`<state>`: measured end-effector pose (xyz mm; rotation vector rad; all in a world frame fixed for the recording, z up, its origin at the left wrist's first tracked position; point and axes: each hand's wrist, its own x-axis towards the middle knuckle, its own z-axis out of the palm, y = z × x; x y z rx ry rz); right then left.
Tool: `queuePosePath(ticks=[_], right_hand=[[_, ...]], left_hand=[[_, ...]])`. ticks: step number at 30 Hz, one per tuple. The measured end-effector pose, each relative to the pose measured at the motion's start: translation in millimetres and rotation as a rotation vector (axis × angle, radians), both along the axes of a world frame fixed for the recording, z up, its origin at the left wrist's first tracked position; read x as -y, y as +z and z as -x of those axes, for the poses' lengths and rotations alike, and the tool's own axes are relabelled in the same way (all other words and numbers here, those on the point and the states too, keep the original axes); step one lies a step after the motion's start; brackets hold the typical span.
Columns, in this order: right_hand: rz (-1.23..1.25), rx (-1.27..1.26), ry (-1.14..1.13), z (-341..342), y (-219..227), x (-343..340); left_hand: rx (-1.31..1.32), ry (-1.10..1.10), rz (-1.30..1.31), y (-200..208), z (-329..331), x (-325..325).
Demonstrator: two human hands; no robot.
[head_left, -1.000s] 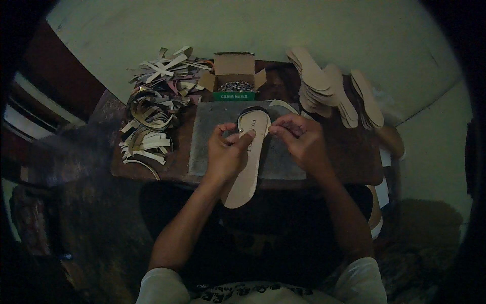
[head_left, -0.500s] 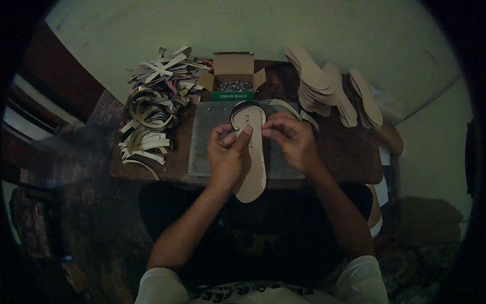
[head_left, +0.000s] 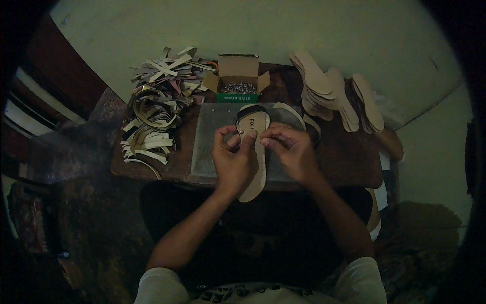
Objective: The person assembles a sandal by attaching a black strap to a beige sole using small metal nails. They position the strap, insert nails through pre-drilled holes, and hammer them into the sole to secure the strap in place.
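A tan shoe insole (head_left: 257,177) with dark printing is held up over the near edge of the table. Around its far end runs a dark strap (head_left: 249,112) with a pale edge, and a small shiny nail head (head_left: 242,132) shows on its left side. My left hand (head_left: 234,157) grips the insole from the left, thumb across its top face. My right hand (head_left: 289,149) is closed in a pinch at the insole's right edge, by the strap's end; what exactly lies between its fingertips is hidden.
Beneath my hands lies a grey slab (head_left: 206,147) on the dark wooden table (head_left: 349,162). An open green box of nails (head_left: 238,90) stands behind it. Cut strap strips (head_left: 157,114) are heaped at left, insole stacks (head_left: 319,83) at right. Loose curved straps (head_left: 298,117) lie behind my right hand.
The insole's far end has shifted slightly right and nearer, and it looks more tilted. My left thumb and hand moved a little right; my right hand keeps its pinch at the edge.
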<state>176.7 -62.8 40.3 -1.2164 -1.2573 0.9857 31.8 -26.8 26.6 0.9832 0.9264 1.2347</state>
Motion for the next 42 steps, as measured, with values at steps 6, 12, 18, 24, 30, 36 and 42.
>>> queuePosePath(ticks=[6,12,18,24,30,36,42], right_hand=[[-0.083,0.22,-0.092,9,-8,5],[-0.116,0.303,-0.037,9,8,8],[-0.335,0.394,-0.118,0,26,6],[-0.378,0.448,-0.035,0,33,7],[-0.405,0.617,-0.017,0,27,6],[-0.346,0.572,-0.003,-2,28,6],[-0.256,-0.051,-0.125,-13,22,-2]], left_hand=[[-0.008,-0.009,0.009,-2,0,-2],[0.088,0.002,0.056,-3,-1,-6],[0.049,-0.058,0.043,4,0,-8],[0.019,-0.138,0.02,2,0,0],[-0.003,-0.208,0.016,-3,-6,9],[0.008,-0.219,0.027,-2,-7,10],[0.137,-0.133,0.158,-5,-7,-1]])
